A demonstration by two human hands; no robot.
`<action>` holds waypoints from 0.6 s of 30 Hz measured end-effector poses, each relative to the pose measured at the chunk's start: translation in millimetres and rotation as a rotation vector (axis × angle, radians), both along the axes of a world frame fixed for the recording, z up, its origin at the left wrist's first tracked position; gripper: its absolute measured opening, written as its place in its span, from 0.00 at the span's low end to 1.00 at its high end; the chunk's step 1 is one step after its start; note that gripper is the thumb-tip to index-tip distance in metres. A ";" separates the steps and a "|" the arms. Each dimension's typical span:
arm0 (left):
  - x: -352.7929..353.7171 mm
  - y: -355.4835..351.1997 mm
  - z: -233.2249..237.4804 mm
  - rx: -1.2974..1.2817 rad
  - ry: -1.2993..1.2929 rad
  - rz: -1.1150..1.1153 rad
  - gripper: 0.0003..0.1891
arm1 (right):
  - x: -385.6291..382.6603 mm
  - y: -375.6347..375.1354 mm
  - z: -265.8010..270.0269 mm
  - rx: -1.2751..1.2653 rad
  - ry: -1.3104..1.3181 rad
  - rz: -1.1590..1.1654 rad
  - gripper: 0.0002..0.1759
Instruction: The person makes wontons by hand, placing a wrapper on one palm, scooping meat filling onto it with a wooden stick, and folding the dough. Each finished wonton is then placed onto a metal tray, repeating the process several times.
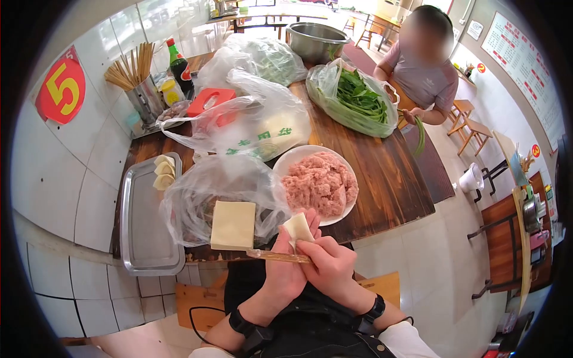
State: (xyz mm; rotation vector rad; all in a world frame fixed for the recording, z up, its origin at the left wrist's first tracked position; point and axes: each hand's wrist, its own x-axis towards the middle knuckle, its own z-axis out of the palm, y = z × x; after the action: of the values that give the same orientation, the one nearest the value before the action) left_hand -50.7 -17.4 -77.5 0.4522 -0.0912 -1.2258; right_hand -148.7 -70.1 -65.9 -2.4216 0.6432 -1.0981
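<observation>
A folded, pale dough wrapper (298, 229) rests in my left hand (282, 269), whose fingers curl behind it. My right hand (332, 262) pinches the wrapper's lower edge and also grips a flat wooden stick (276, 256) that points left across my left palm. Any filling inside the fold is hidden. Just left of my hands, a square stack of wrappers (233, 225) lies on a clear plastic bag (190, 200). Beyond my fingers stands a white plate (283, 165) heaped with pink minced meat (319, 184).
A metal tray (149, 232) at left holds several folded dumplings (163, 172). Farther back are plastic bags (268, 128), a red box (212, 102), chopsticks (138, 65), a bottle (178, 65), a metal pot (317, 42) and bagged greens (361, 95). Across the table, a person (421, 77) holds green stalks.
</observation>
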 end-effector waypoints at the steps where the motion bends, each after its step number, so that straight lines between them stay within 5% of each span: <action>1: 1.7 2.0 -1.7 -0.002 -0.002 0.008 0.29 | 1.2 0.8 -0.1 -0.002 0.018 -0.007 0.15; 8: 10.8 13.2 0.1 0.049 -0.075 0.010 0.23 | -21.3 -10.8 25.3 0.244 -0.025 0.066 0.14; 18: 10.5 10.0 1.7 0.188 -0.167 -0.067 0.19 | -49.4 -50.9 28.9 -0.118 0.222 -0.142 0.08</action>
State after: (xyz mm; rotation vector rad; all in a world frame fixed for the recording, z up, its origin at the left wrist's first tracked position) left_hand -40.3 -7.4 -75.8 0.7204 -0.1350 -1.2665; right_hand -198.1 -121.0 -37.0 -2.6592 0.8554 -0.9507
